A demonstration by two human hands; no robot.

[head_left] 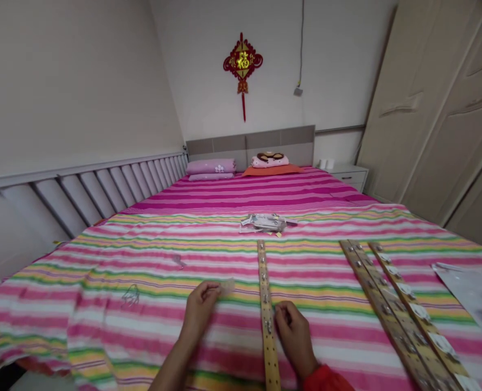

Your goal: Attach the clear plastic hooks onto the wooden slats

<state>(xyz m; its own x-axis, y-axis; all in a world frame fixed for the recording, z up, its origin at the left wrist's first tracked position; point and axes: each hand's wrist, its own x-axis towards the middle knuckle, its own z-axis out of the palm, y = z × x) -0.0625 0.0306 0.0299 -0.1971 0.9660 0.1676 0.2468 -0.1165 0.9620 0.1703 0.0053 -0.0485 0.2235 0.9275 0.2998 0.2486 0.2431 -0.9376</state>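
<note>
My left hand (202,305) is closed in a pinch on a small clear plastic bag (227,285), which sticks out to the right of the fingertips. Just right of the bag, a narrow wooden strip with rows of holes (271,355) lies lengthwise on the striped cloth. Small shiny metal pieces (266,298) sit along its upper part, while bare holes show at the near end. My right hand (296,334) is beside the strip's right edge, thumb and fingers pressed together near the lowest metal piece. Whatever is between those fingers is too small or hidden to make out.
Several more wooden strips (381,304) with metal pieces lie to the right, one bearing white pieces. A clear bag (475,296) is at the far right. A pile of plastic packets (265,222) lies ahead. Thin tangled thread (131,294) is at left on the striped cloth (163,326).
</note>
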